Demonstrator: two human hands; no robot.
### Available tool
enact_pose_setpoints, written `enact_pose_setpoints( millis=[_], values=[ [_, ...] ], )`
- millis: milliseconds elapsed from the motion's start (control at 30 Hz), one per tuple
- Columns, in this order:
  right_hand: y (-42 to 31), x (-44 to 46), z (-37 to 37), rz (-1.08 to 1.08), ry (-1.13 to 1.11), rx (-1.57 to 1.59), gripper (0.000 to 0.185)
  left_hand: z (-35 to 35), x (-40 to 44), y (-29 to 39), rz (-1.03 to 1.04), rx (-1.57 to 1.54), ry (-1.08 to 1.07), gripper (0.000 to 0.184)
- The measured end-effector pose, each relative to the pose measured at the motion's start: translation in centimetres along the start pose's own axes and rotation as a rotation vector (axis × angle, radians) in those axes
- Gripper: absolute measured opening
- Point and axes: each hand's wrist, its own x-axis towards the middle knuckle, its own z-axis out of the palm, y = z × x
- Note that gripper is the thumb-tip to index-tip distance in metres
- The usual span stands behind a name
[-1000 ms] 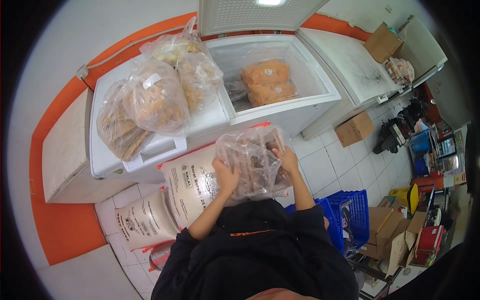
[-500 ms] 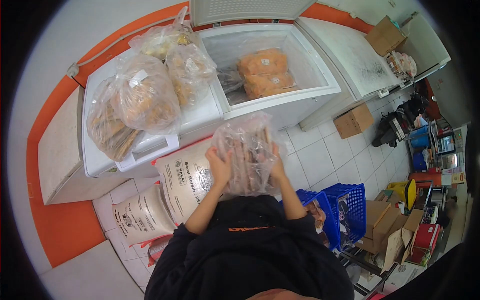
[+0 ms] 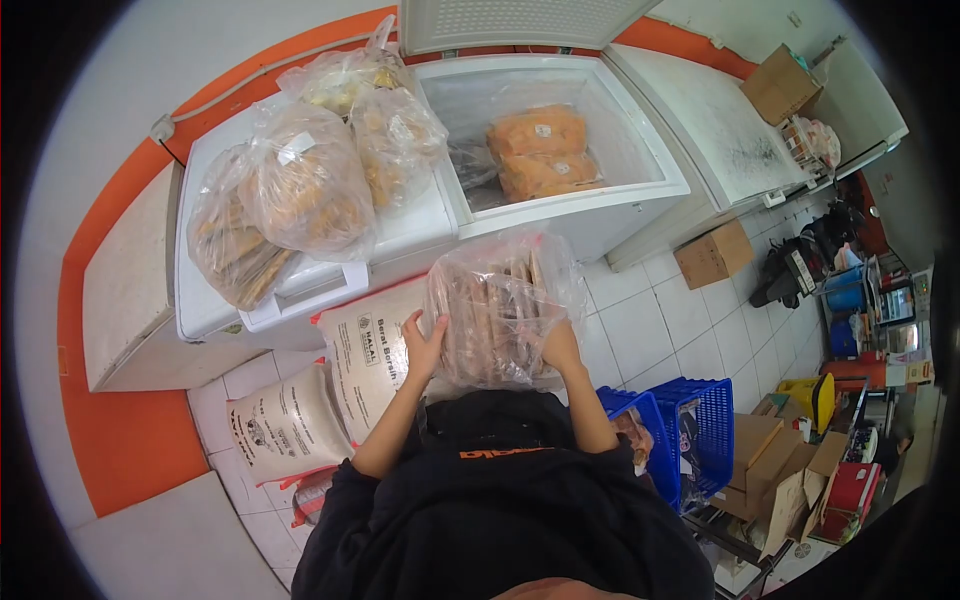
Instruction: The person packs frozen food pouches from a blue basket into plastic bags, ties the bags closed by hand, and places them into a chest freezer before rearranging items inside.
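A clear plastic bag (image 3: pixel 490 320) holds several long, flat brownish pieces standing side by side. It rests in front of my body, by the upright white sacks. My left hand (image 3: pixel 427 345) is at the bag's left side, thumb and fingers apart, with the fingertips near or touching the plastic. On the opposite side, my right hand (image 3: pixel 562 348) has its fingers curled in against the bag, gripping the plastic; the fingertips are partly hidden. The bag's loose top edge spreads toward the freezer.
An open chest freezer (image 3: pixel 590 225) holds orange packages (image 3: pixel 540 150). Filled clear bags (image 3: pixel 305 185) lie on the white lid at left. Printed sacks (image 3: pixel 290 425) stand at lower left. Blue crates (image 3: pixel 715 430) are near my right side; a cardboard box (image 3: pixel 714 255) sits on the tiles.
My left hand has loosened and spread its fingers at the bag's side. My right hand has moved lower and curled inward. The bag's top has opened out wider. The view has shifted slightly.
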Motion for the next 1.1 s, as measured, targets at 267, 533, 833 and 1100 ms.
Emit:
enact_pose_setpoints(
  millis=[267, 533, 833, 1100],
  values=[
    [-1.5, -2.4, -5.6, 0.096, 0.003, -0.056, 0.046, 1.3, 0.6, 0.8, -0.079, -0.028, -0.140, 0.067],
    [-7.3, -2.8, -7.8, 0.308, 0.065, 0.234, 0.020, -2.0, -3.4, 15.6, 1.066, 0.042, -0.443, 0.054],
    [-6.4, -3.1, -4.9, 0.100, -0.019, 0.219, 0.022, -4.2, -4.1, 13.7, 0.570, 0.921, -0.087, 0.065],
    [-11.1, 0.2, 4.5, -0.391, -0.183, 0.160, 0.022, -8.6, -4.9, 13.7, 0.352, 0.798, -0.154, 0.063]
  ],
)
